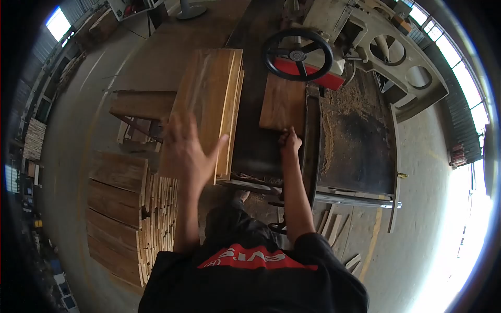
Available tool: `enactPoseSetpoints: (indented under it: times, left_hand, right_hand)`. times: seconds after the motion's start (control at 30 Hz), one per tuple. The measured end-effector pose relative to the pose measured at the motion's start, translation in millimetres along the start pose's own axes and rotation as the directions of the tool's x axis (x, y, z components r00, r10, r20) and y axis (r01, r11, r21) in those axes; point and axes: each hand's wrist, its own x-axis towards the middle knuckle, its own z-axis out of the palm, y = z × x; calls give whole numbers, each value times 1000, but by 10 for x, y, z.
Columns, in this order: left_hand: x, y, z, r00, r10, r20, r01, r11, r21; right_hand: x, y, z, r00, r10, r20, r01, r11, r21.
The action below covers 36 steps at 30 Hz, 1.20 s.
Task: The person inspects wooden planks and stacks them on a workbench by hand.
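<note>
My left hand (189, 151) hovers over a stack of long wooden boards (206, 94), its fingers spread apart and a little blurred. The boards lie lengthwise along the left side of a dark machine table (255, 151). On that table a shorter brown wooden board (283, 103) lies flat against the side of a long dark rail (312, 130). At the board's near end is my right hand (290, 141), fingers curled in against its edge. The far end of this board runs under a black handwheel (297, 55) and a red guard (334, 79).
Sawdust (349, 109) covers the table section right of the rail. A tall pile of boards (117, 208) stands on the floor at left. Loose wood strips (331, 224) lie below the table's right front. A large cream machine frame (412, 68) rises at the back right.
</note>
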Motion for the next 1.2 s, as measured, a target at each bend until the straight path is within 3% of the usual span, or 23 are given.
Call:
enactPoseSetpoints:
  times: [0.07, 0.17, 0.23, 0.37, 0.4, 0.47, 0.53, 0.57, 0.67, 0.7, 0.8, 0.9, 1.0, 1.2]
  left_hand:
    - [-9, -358, 16, 987, -161, -7, 160, 974, 161]
    - [-126, -669, 233, 984, -161, 80, 168, 982, -85]
    - [-136, -643, 189, 983, -155, 95, 159, 987, -37]
    - [-236, -434, 73, 985, -151, 79, 148, 988, 41]
    - [-276, -399, 70, 989, -129, 78, 124, 990, 73]
    - [-382, -316, 120, 993, -103, 56, 106, 993, -52]
    - [-551, -209, 186, 996, -75, 53, 82, 986, -148]
    - [-658, -147, 218, 997, -65, 47, 72, 981, -181]
    - [-921, 126, 123, 994, 2, 111, 25, 969, -247]
    - [-1008, 220, 27, 989, 27, 145, 12, 965, -260]
    - [-1286, 426, -254, 956, 235, 176, -147, 901, -409]
    - [-1496, 636, -392, 892, 318, 320, -211, 921, -329]
    - [-1684, 659, -43, 863, 356, 357, -207, 896, -393]
    - [-1705, 665, 498, 837, 360, 413, -166, 885, -435]
  right_hand:
    - [101, -31, 53, 999, 39, 36, -41, 998, 56]
    - [298, -59, 87, 984, 90, 156, -119, 975, 188]
    - [229, -135, 135, 951, 109, 288, -204, 924, 323]
    - [-752, -199, 307, 811, -3, 585, 96, 987, -129]
    - [-1088, -141, 333, 755, 14, 655, 207, 944, -258]
    - [-2061, -238, 379, 679, 152, 719, 264, 863, -431]
    - [-2469, -113, 320, 551, 117, 827, 283, 905, -317]
    - [-2657, -73, 296, 637, 51, 769, 279, 915, -292]
    - [-2796, -186, 0, 707, -30, 707, 247, 947, -206]
    - [-2820, -207, -152, 703, -111, 703, 348, 915, -204]
    - [-3049, -408, -543, 758, -140, 637, 368, 898, -241]
    - [-3263, -473, -888, 815, -151, 560, 335, 910, -242]
    - [-3223, -326, -1192, 852, -225, 473, 387, 879, -279]
    - [-2830, -214, -1387, 888, -189, 420, 306, 923, -233]
